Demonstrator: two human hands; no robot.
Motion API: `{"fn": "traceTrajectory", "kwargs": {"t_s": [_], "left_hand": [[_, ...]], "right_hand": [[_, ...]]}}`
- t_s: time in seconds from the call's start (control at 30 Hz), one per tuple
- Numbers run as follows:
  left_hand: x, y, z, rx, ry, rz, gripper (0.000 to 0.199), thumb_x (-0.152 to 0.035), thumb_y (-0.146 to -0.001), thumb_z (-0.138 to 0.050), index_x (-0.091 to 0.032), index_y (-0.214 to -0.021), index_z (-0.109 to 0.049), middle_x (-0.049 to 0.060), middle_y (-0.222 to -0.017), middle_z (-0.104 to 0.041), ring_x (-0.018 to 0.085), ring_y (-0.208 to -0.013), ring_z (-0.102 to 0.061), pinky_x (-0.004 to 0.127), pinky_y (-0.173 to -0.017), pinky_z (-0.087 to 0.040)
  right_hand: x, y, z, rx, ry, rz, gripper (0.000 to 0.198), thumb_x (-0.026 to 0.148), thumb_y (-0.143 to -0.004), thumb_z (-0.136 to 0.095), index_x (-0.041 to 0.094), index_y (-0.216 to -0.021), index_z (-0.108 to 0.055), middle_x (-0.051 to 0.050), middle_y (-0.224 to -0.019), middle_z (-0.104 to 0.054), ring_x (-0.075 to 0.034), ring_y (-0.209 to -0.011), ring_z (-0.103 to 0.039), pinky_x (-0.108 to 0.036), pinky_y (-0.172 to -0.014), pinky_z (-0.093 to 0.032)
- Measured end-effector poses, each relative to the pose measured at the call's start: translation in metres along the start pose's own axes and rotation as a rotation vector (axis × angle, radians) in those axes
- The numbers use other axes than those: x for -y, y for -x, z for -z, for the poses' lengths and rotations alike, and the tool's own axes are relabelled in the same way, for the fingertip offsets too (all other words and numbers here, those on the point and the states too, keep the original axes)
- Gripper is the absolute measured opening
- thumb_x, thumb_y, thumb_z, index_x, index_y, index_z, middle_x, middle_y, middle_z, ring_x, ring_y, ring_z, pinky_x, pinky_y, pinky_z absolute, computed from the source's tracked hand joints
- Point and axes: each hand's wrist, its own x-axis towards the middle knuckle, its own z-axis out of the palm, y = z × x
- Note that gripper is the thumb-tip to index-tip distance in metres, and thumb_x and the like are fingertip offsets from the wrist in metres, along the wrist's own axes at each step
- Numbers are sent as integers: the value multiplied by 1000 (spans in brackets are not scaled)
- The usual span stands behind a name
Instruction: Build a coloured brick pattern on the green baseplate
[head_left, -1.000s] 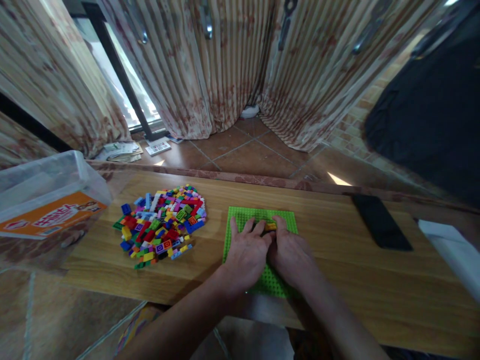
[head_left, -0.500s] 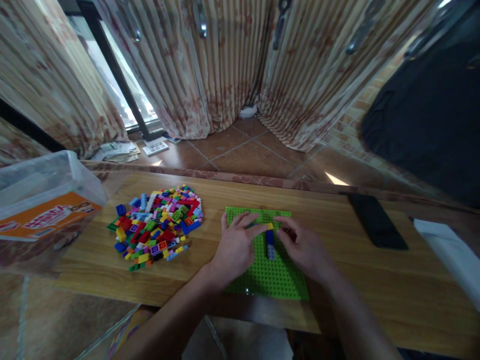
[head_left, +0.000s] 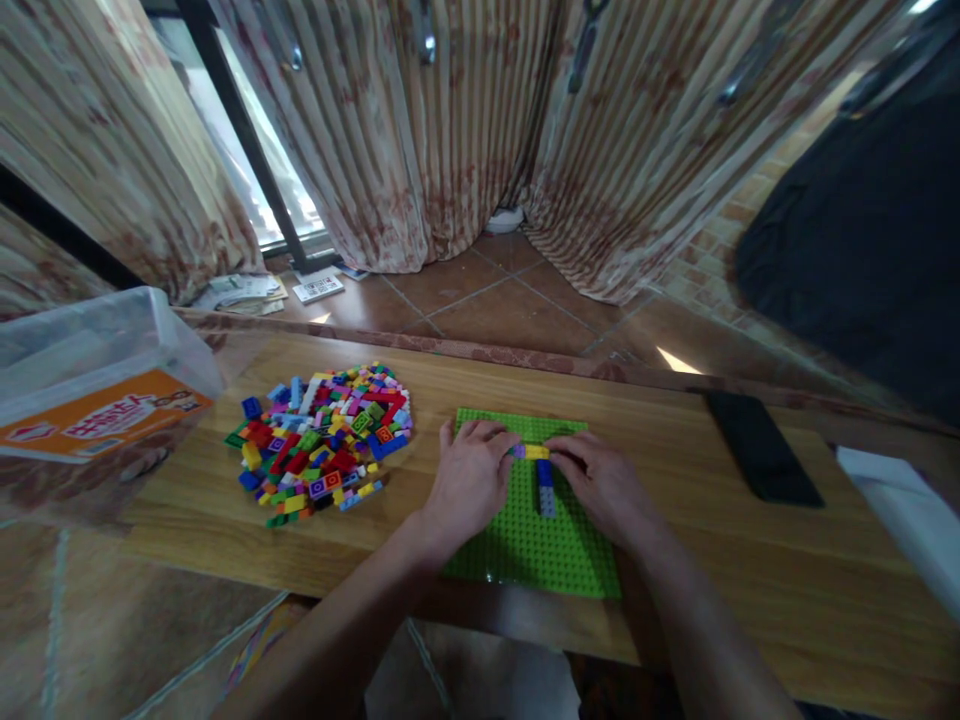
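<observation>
A green studded baseplate [head_left: 559,560] lies on the wooden table in front of me. On it, a row of toy bricks runs towards me, with a dark blue brick [head_left: 545,474] and a grey-lilac brick [head_left: 547,502]. Across the far end of this row sits a yellow brick [head_left: 535,452], with a small purple brick [head_left: 518,452] at its left end. My left hand [head_left: 472,478] is closed, its thumb and forefinger at the purple brick. From the other side, my right hand [head_left: 596,482] pinches the right end of the yellow brick; its fingertips are partly hidden.
Left of the baseplate lies a heap of mixed coloured bricks [head_left: 322,440]. A clear plastic tub [head_left: 161,340] with an orange label stands at the far left. To the right are a black phone [head_left: 761,447] and a white object [head_left: 892,510] at the table's edge.
My left fingers have curled in from being stretched over the plate and now grip the left end. More of the yellow brick and a purple brick show between my hands. The view has shifted slightly.
</observation>
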Motion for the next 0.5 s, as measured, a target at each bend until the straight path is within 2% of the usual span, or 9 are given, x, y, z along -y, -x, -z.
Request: {"fn": "traceTrajectory", "kwargs": {"t_s": [0.17,0.3,0.4,0.5], "left_hand": [[-5,-2,-2,13,-45,-16,30,-28,-97,-42,-31,-114,-66,3,-120,-65,23,-113,-53,54,-105,-32],[-10,-1,-5,44,-135,-75,31,-23,-96,-41,-30,-115,-64,4,-117,-65,25,-113,-53,64,-109,-23],[-13,1,-6,68,-209,-91,35,-19,-94,-41,-28,-121,-62,7,-123,-63,27,-120,-49,68,-110,-19],[-18,4,-7,97,-287,-84,41,-15,-92,-40,-25,-128,-59,10,-133,-58,30,-128,-45,71,-109,-19]], "right_hand": [[-1,-1,-2,0,-9,4,25,27,-92,-48,19,-99,-71,-6,-98,-69,-19,-92,-64,-33,-87,-47],[0,-1,-4,-10,-17,1,24,26,-92,-50,20,-98,-72,-5,-98,-71,-18,-92,-65,-32,-87,-48],[2,-2,-4,-12,-15,-21,24,25,-91,-51,22,-98,-73,-5,-98,-72,-18,-91,-65,-32,-87,-48],[5,-4,-3,-9,-14,-39,22,23,-89,-53,23,-96,-75,-4,-96,-73,-17,-89,-66,-31,-85,-48]]}}
